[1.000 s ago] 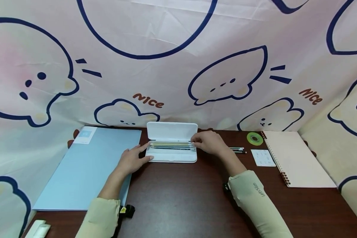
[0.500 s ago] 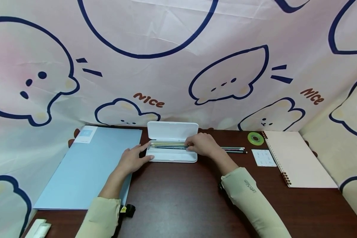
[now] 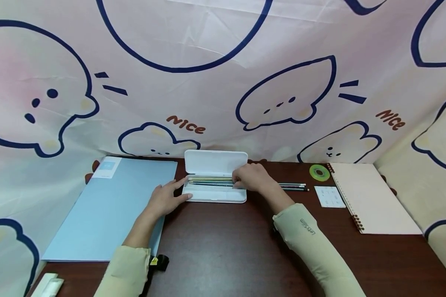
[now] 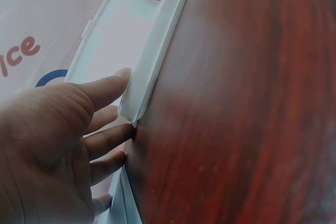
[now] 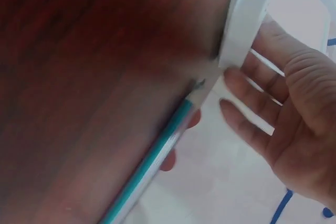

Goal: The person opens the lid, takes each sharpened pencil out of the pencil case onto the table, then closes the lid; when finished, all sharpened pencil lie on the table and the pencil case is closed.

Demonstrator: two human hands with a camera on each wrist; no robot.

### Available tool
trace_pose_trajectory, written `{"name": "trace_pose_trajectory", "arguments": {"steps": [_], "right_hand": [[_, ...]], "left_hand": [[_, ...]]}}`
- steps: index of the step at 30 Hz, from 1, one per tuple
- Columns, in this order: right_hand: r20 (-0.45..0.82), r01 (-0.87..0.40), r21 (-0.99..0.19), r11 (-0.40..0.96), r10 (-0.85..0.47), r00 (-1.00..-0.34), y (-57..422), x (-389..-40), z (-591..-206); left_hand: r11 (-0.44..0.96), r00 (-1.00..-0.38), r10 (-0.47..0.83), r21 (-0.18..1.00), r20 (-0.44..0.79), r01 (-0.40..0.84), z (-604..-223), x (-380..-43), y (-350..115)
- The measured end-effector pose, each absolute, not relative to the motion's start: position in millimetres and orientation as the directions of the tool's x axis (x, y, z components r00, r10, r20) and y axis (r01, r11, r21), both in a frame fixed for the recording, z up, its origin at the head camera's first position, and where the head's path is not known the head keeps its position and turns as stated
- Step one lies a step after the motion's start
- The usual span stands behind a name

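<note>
A white pencil case (image 3: 215, 197) stands with its lid (image 3: 215, 162) raised at the back of the table. Several pencils (image 3: 209, 180) lie side by side in it. My left hand (image 3: 165, 200) holds the case's left end: in the left wrist view the thumb lies over the near wall, other fingers outside the corner. My right hand (image 3: 254, 178) reaches into the right end, over the pencils. Its fingertips are hidden, so any grip on a pencil does not show. Beside it more pencils lie on the table, one a teal pencil (image 5: 152, 161) with its point towards the case.
A large blue folder (image 3: 115, 214) lies at left, partly under my left arm. To the right are a green disc (image 3: 314, 169), a white card (image 3: 330, 196) and a spiral notebook (image 3: 375, 202). White objects (image 3: 48, 284) lie front left. A printed cloth hangs behind the table (image 3: 215, 255).
My right hand has moved left, from the case's right edge to further over the pencils inside, uncovering more of the loose pencils on the table. The left hand has stayed put.
</note>
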State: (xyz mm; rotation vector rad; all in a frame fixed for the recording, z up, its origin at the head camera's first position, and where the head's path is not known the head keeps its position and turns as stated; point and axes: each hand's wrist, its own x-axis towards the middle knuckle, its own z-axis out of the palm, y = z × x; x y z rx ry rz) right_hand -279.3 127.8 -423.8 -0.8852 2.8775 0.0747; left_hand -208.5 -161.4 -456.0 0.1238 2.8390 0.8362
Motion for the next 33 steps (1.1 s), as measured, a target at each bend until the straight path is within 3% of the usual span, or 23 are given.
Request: {"name": "trace_pose_trajectory", "arguments": {"steps": [8,14,33], "right_hand": [[-0.125,-0.574,0.140,0.807,-0.561,-0.818,120.6,-277.2,-421.9],[-0.096,-0.607,0.162,0.778,-0.600,-0.794,121.0,-274.0,-421.2],[0.087,-0.538,-0.153,0.829,-0.531,-0.843,185.8,-261.0,-398.2]], "left_hand": [[0.843,-0.981,0.136,0.537,-0.139,0.041,-454.3,-208.1,-161.1],[0.839,-0.981,0.128,0.543,-0.144,0.030,-453.5,-208.2,-160.9],[0.841,-0.982,0.139,0.538,-0.124,0.052,-459.2,-209.7,-161.6]]}}
